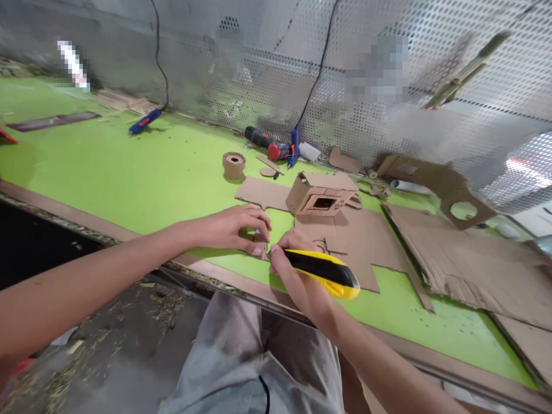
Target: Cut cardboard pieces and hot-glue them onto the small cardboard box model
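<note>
My left hand (pixel 233 229) lies at the table's near edge, its thumb and fingers holding a small cardboard piece (pixel 260 246) against the green surface. In my right hand (pixel 288 268) is a yellow and black utility knife (pixel 323 269), gripped near its front end. The knife's tip points left at the small piece; the blade itself is mostly hidden by my fingers. Just beyond my hands stands a cardboard box shaped like a camera body (pixel 321 195), with a dark rectangular opening. Flat cardboard (pixel 362 241) lies beneath and to the right of it.
A round cardboard cylinder (pixel 234 165) stands past my left hand. Behind it are a cordless tool (pixel 267 142) and a blue glue gun (pixel 294 148); another blue glue gun (pixel 145 121) lies farther left. Large cardboard sheets (pixel 474 264) cover the right side. A perforated metal panel (pixel 276 75) rises behind.
</note>
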Demonstrator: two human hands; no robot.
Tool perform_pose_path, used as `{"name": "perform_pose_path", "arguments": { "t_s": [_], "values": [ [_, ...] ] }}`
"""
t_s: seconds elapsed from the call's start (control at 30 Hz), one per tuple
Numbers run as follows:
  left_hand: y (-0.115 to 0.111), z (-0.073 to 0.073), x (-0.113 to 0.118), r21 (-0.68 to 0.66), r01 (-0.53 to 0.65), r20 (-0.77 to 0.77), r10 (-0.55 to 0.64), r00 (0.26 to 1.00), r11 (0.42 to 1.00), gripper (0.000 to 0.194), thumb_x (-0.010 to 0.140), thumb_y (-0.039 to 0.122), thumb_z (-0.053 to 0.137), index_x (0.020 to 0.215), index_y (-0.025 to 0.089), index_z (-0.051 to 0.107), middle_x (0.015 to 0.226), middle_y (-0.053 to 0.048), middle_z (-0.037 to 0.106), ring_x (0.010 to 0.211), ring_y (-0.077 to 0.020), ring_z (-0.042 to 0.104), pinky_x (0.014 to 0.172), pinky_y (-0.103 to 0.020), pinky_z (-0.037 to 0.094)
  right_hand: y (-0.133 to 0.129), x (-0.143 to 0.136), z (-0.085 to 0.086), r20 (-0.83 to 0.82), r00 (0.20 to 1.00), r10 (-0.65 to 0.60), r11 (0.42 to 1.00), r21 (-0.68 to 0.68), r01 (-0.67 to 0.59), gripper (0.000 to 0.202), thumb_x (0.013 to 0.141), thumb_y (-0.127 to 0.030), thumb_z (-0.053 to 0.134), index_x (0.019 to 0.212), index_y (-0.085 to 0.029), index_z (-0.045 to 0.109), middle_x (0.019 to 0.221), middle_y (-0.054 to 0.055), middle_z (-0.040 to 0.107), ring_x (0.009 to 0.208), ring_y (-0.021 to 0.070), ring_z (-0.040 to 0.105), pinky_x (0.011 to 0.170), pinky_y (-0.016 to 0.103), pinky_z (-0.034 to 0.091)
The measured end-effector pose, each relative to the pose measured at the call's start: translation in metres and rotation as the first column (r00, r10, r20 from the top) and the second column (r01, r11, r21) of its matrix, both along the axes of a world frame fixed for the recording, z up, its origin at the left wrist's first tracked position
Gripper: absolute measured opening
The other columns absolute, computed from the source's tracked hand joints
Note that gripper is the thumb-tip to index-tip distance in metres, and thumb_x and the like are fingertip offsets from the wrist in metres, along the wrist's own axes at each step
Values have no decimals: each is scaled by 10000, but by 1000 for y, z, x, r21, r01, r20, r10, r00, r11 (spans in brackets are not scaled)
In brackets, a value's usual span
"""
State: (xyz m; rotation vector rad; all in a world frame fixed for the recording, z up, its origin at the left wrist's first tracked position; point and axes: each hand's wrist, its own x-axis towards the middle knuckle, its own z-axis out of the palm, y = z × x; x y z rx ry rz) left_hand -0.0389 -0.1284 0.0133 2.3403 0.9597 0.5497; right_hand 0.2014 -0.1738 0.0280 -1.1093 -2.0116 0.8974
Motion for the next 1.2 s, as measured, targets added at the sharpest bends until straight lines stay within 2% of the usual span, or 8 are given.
{"name": "perform_pose_path", "arguments": {
  "t_s": [0.1,0.27,0.53,0.67,0.8,0.9,1.0,1.2],
  "values": [
    [0,1,1,7,4,-7,-4,1000,1000,274,930,470,806,1111,264,802,1349,-79,705,1265,-294,634,1092,-416,443,0,-2,3,-7,1000,0,1000,-13,0,303,968,-271,603,682,-256,505,693,-7,561,721,190,538,741,341,425],
    [-3,2,3,45,-11,-42,13,999,999,273,934,458,803,1104,245,782,1332,-79,714,1245,-286,647,1072,-388,451,3,2,-2,-118,992,34,983,-174,-55,286,973,-257,565,698,-260,484,659,-25,554,683,179,533,721,332,430],
    [-7,2,4,55,-48,-82,53,995,997,305,957,498,766,1130,247,787,1350,-78,708,1262,-299,644,1074,-408,459,7,5,-14,-326,935,-138,907,-421,-13,241,943,-312,626,738,-245,521,590,-59,570,602,141,528,646,281,433],
    [-8,-2,3,55,-64,-47,66,997,996,303,942,490,785,1134,257,799,1362,-78,710,1292,-310,628,1094,-424,452,6,6,-14,-303,944,-131,926,-378,7,240,983,-369,629,785,-243,579,648,-41,640,653,155,592,707,296,480],
    [-8,-3,3,62,-60,-37,63,997,996,276,954,465,777,1125,250,798,1359,-86,715,1286,-306,630,1089,-428,454,2,4,-3,-101,995,-17,991,-134,4,263,986,-310,611,736,-248,553,698,-21,622,735,173,601,800,321,479],
    [-9,-2,4,68,-65,-53,69,996,996,249,965,442,767,1125,252,788,1367,-83,712,1286,-301,629,1086,-419,454,1,4,3,-29,999,35,999,-16,-35,288,952,-249,605,681,-250,506,698,-20,560,729,171,553,780,318,453],
    [-10,0,5,68,-67,-59,71,996,995,233,965,430,768,1110,249,786,1320,-82,725,1254,-294,642,1068,-407,461,1,5,4,-64,996,56,996,-63,-60,303,942,-235,587,666,-252,464,680,-33,516,702,162,514,766,317,439],
    [-11,-1,6,119,-102,-98,114,989,988,272,998,468,722,1116,228,767,1272,-92,723,1219,-292,621,1028,-407,445,2,5,-8,-223,974,27,951,-293,-94,263,871,-218,580,641,-251,457,571,-56,496,586,142,477,618,294,416]
  ]
}}
